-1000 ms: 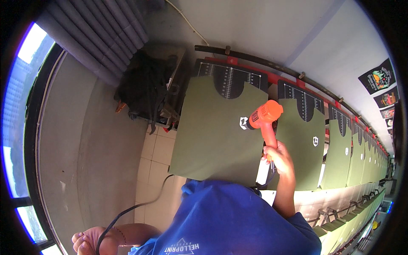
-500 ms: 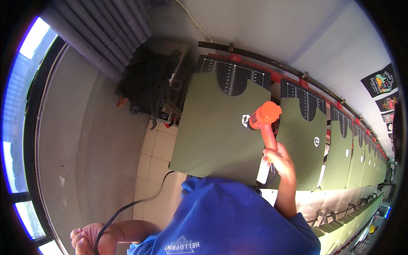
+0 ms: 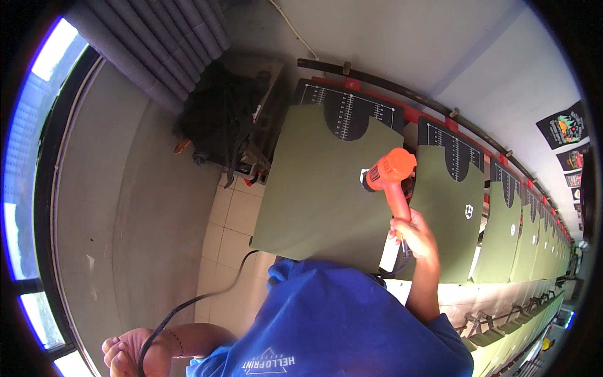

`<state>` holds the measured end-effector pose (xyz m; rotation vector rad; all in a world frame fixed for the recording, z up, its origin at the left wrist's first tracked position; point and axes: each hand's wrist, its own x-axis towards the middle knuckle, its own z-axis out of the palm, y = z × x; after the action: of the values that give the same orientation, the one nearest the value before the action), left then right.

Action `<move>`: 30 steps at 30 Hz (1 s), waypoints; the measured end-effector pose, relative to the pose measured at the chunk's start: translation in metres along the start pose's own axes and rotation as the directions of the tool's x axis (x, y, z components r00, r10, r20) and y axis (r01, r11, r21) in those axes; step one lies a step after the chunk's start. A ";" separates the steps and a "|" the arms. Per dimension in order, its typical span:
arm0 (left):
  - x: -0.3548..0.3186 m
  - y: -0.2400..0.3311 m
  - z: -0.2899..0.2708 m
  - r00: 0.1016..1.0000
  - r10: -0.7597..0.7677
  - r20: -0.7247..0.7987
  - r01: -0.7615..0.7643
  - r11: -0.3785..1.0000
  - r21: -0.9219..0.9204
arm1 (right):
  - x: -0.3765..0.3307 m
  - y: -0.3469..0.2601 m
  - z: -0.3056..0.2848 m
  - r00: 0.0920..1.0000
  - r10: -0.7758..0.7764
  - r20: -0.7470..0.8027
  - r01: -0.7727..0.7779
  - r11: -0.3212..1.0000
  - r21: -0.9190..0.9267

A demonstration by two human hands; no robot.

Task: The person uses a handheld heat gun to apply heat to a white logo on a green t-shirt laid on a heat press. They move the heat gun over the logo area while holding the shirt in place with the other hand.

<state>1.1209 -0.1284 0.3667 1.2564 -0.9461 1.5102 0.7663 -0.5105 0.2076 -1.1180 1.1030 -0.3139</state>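
My right hand (image 3: pixel 416 237) is wrapped round the handle of an orange hair dryer (image 3: pixel 394 173). Its dark nozzle points left over a small white emblem (image 3: pixel 363 173), partly hiding it. That emblem is on an olive-green fabric piece (image 3: pixel 314 195) lying flat on a dark board with white ruler marks (image 3: pixel 347 116). I cannot tell whether the nozzle touches the cloth. Low at the left, my left hand (image 3: pixel 129 353) has its fingers curled, with a black cord (image 3: pixel 210 295) running across it. The cord stretches toward the near edge of the board.
More boards with green fabric (image 3: pixel 443 207) and white emblems line up to the right along a dark rail (image 3: pixel 402 87). A second row (image 3: pixel 502 330) lies at lower right. A black bag (image 3: pixel 217 116) sits on a bench at far left, near a grey wall (image 3: pixel 147 188).
The hair dryer has shifted slightly left over the emblem, covering more of it. My left hand stays at the cord; the whole view has moved a little.
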 end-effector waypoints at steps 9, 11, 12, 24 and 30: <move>-0.002 -0.004 -0.001 0.998 -0.021 -0.065 0.016 0.996 -0.082 | 0.007 -0.005 0.008 1.000 -0.017 0.022 0.018 0.998 -0.053; -0.002 -0.005 -0.002 0.997 -0.024 -0.075 0.018 0.996 -0.091 | 0.011 -0.004 0.008 1.000 -0.008 0.016 0.009 0.998 -0.055; -0.002 -0.005 -0.002 0.997 -0.023 -0.076 0.016 0.995 -0.100 | 0.012 -0.004 0.008 1.000 -0.005 0.014 0.006 0.998 -0.056; -0.004 -0.008 -0.006 0.998 -0.040 -0.041 0.033 0.988 -0.150 | 0.020 -0.009 0.014 1.000 -0.018 0.000 0.018 0.996 -0.093; 0.004 0.005 0.051 0.976 0.035 -0.217 -0.079 0.977 -0.197 | 0.026 -0.018 0.021 0.998 -0.043 -0.039 0.039 0.993 -0.110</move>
<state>1.1295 -0.1772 0.3800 0.9083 -0.9745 1.5154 0.8014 -0.5254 0.2082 -1.2370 1.1460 -0.3130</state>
